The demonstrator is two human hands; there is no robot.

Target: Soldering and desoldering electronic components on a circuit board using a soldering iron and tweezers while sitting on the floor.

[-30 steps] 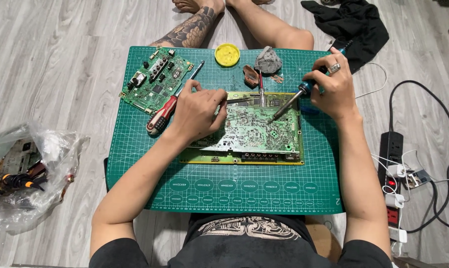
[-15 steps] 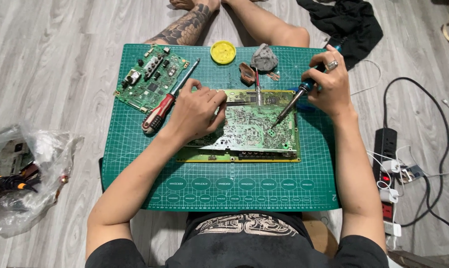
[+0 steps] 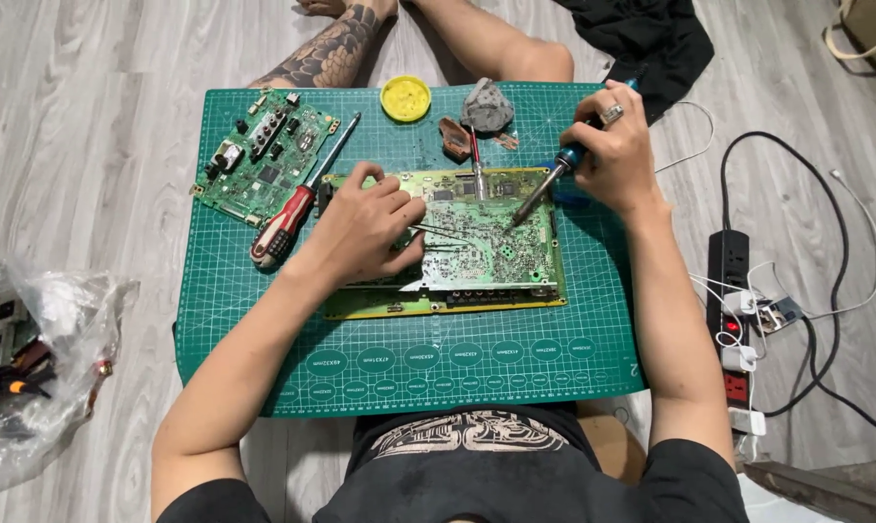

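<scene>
Far left on the floor, a clear plastic bag (image 3: 41,368) w/ parts is lying crumpled, well apart from the work. On the green cutting mat (image 3: 264,368), a small green circuit board (image 3: 264,155) is sitting at the upper left corner, and a red-handled screwdriver (image 3: 285,221) is lying diagonally just beside it, tip toward the yellow tin (image 3: 405,98) at the top edge.

The left hand (image 3: 365,232) is resting on the left part of the large circuit board (image 3: 477,247), fingers pinched narrow on a thin wire or tweezers (image 3: 443,232) pointing right across the board; which one, can't tell. The right hand (image 3: 617,155) is gripping the blue handle of a soldering iron (image 3: 545,189), fingers wrapped tight, tip angling down-left and touching, or nearly, the upper mid-right of the board.

To do this well, imo: keep the left palm pressing the board flat so it isn't sliding, bring wire end and iron tip to the same joint, keep the iron steady and fingers off the hot shaft.

The board is lying flat mid-mat, under the left fingers, and left of and below the right fingers, which aren't touching it. Further right, a black power strip (image 3: 732,291) w/ cables is lying on the floor.
</scene>
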